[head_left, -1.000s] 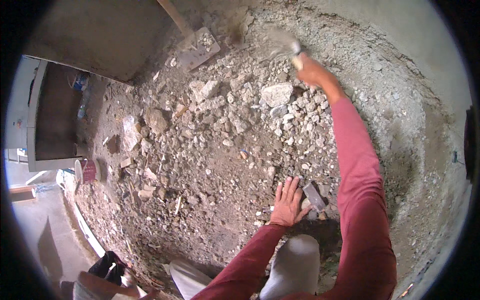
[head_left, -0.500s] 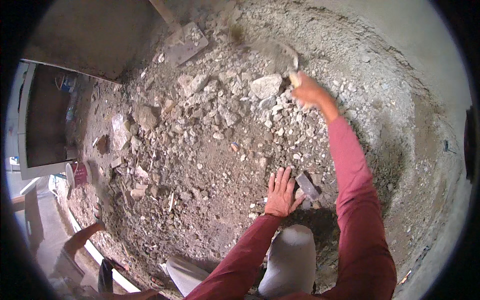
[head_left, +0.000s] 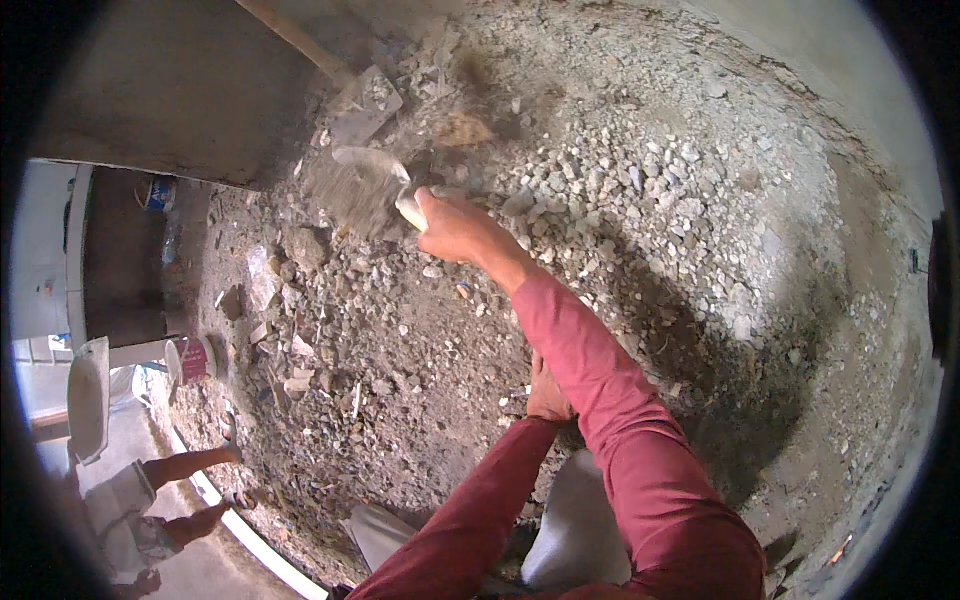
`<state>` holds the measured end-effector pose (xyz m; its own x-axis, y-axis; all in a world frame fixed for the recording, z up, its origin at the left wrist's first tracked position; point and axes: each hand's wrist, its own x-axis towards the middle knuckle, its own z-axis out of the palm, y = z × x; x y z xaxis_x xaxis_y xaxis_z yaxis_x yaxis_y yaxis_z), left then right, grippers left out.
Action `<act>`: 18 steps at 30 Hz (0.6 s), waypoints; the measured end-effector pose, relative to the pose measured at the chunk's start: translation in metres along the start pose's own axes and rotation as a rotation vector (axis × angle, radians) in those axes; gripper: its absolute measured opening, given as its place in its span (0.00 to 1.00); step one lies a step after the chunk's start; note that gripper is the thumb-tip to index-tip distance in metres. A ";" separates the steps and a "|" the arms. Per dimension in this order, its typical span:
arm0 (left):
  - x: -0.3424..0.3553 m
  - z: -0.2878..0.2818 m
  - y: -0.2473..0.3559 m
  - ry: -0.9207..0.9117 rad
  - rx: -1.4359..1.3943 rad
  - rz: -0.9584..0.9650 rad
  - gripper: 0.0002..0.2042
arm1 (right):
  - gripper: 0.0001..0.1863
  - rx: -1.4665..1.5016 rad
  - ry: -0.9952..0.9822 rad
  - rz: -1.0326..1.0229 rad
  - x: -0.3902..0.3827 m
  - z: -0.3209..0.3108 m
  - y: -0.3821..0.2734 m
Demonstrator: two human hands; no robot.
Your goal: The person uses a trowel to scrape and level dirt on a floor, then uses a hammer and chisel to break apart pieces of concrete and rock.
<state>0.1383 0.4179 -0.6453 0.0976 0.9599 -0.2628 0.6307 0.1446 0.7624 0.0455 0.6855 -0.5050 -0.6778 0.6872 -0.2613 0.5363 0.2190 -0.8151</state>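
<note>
My right hand [head_left: 455,228] grips the pale handle of a trowel [head_left: 378,160], held out ahead over the rubble. Its blade is smeared by motion, with grey loose debris [head_left: 350,195] around it. My left hand [head_left: 548,390] lies on the dirt in front of my knee [head_left: 575,525], apparently flat. The right sleeve [head_left: 600,375] crosses over it and hides part of the fingers. Crushed stones and broken mortar [head_left: 600,190] cover the ground about both hands.
At the far left a shovel [head_left: 366,108] lies with its wooden handle against a dark panel [head_left: 180,80]. A white and red bucket [head_left: 190,358] stands at left. Another person's legs [head_left: 185,465] show beyond a white edge strip [head_left: 250,545]. A rough wall [head_left: 850,90] curves along the right.
My right hand has swung the trowel leftward from beside the wall, and the large pale stone has left its former spot. My left hand stays down. The other person's legs show more.
</note>
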 end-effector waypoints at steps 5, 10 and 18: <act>0.008 -0.024 0.030 0.134 0.318 0.088 0.35 | 0.32 0.383 0.331 0.130 0.016 -0.085 0.071; 0.014 -0.020 0.039 0.110 0.276 0.124 0.36 | 0.33 0.207 0.391 0.393 0.053 -0.113 0.176; 0.008 -0.017 0.030 0.078 0.382 0.093 0.34 | 0.33 0.085 0.171 0.309 0.013 -0.016 0.049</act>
<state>0.1450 0.4336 -0.6142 0.1184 0.9821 -0.1464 0.8645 -0.0295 0.5018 0.0711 0.7159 -0.5396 -0.3923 0.8195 -0.4178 0.6540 -0.0709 -0.7532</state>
